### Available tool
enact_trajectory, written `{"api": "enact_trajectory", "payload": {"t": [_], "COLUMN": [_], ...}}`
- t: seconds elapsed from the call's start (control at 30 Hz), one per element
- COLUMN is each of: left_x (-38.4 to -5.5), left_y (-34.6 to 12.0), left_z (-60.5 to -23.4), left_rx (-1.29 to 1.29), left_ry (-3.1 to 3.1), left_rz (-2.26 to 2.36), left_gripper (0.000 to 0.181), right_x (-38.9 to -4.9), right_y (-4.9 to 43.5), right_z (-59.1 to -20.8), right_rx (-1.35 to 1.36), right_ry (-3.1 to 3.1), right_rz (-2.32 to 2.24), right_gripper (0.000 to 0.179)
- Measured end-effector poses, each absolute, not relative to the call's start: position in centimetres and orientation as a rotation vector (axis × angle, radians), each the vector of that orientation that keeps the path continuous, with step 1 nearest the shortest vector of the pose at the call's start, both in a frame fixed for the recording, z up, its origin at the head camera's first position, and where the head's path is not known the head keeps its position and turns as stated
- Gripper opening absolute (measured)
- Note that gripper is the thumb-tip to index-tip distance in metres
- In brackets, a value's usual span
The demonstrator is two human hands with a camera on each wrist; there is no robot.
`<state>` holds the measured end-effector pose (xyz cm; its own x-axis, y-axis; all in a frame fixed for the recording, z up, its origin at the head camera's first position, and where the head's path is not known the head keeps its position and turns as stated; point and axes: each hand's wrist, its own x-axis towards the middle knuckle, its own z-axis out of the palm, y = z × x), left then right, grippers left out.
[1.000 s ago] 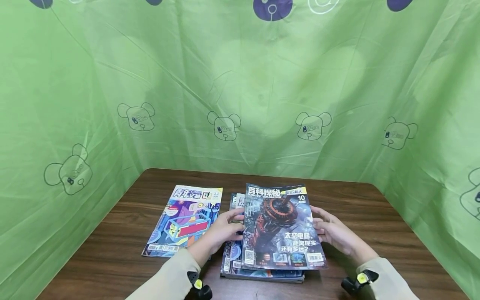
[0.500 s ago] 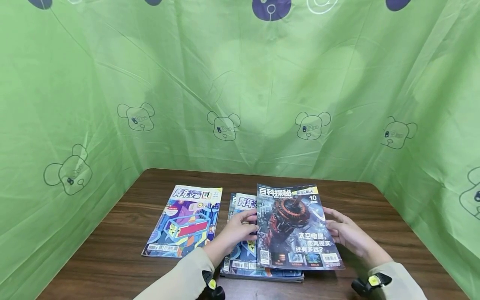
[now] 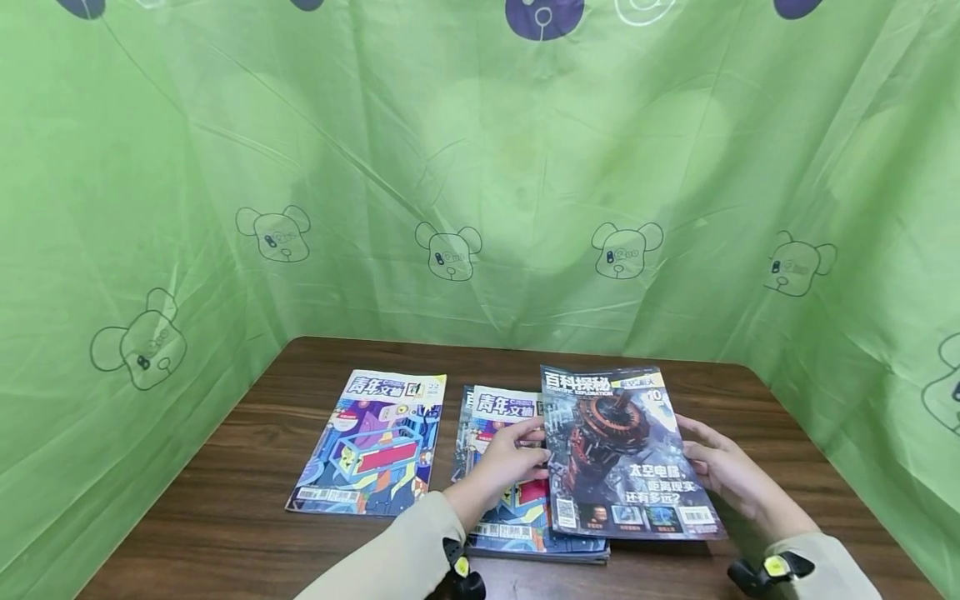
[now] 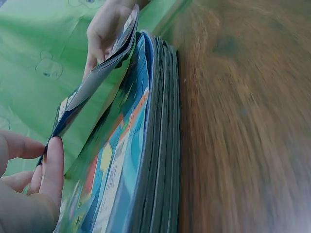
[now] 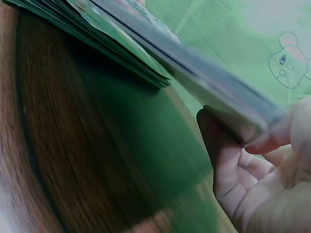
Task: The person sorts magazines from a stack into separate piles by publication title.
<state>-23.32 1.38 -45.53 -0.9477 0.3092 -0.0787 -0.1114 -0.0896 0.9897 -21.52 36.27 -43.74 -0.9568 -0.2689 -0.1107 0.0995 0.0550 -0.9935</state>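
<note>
A dark magazine (image 3: 611, 467) with a red-orange ring-shaped machine on its cover is held up at its two sides, over the right part of a magazine stack (image 3: 502, 533). My left hand (image 3: 504, 467) pinches its left edge between thumb and fingers; the left wrist view shows this magazine (image 4: 95, 80) raised above the stack (image 4: 163, 136). On the opposite edge, my right hand (image 3: 738, 479) grips with the thumb on top and fingers beneath, as the right wrist view shows around the magazine's corner (image 5: 252, 121). A colourful purple-and-blue magazine cover tops the stack, partly hidden by the held one.
A single colourful magazine (image 3: 367, 446) lies flat on the left of the brown wooden table (image 3: 247, 475). Green curtain fabric (image 3: 525, 167) with bear drawings encloses the table at the back and both sides.
Both hands have carried the dark magazine to the right, uncovering more of the colourful cover on top of the stack. The single magazine on the left stays where it was.
</note>
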Motion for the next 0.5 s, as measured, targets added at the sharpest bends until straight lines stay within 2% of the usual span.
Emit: {"api": "enact_trajectory", "payload": {"t": [0.17, 0.5], "left_x": [-23.2, -22.7], "left_y": [3.1, 6.7], "left_z": [-45.3, -44.9], "left_rx": [0.216, 0.25], "left_ry": [1.919, 1.879], "left_rz": [2.111, 2.146], "left_gripper": [0.059, 0.062], "right_x": [-21.2, -20.8], "right_y": [37.5, 40.1], "right_z": [-43.6, -43.7], "right_rx": [-0.099, 0.015], "right_ry": [2.099, 2.148], "right_rz": [-2.006, -2.001], "right_gripper": [0.043, 0.044]}}
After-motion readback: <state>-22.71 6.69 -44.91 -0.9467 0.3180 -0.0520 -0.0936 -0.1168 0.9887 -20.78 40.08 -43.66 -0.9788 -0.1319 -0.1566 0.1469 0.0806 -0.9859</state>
